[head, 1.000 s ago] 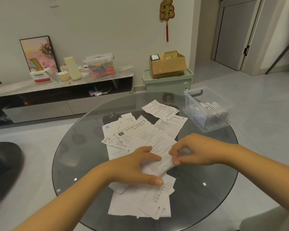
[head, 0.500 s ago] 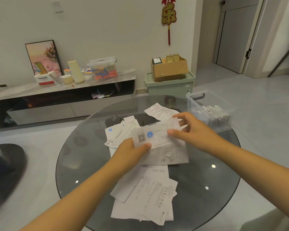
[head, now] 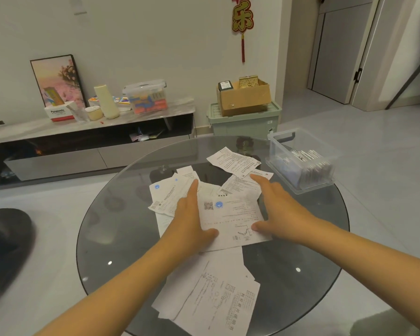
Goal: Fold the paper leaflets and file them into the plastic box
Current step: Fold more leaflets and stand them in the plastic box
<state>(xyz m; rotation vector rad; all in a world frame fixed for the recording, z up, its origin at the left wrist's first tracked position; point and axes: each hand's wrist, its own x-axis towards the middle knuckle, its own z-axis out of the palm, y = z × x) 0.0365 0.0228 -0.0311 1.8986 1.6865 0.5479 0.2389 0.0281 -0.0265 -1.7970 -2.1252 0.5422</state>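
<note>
Near the middle of the frame, the left hand [head: 189,221] and right hand [head: 274,209] press flat, straight fingers on a leaflet [head: 230,217], probably to smooth it. Upper right waits the plastic box [head: 301,161].

Left hand [head: 192,221] and right hand [head: 277,209], fingers straight, press flat on either side of a leaflet [head: 230,214] lying on the glass tabletop [head: 121,226] among loose leaflets; plastic box [head: 301,161] at far right holds folded ones.
</note>
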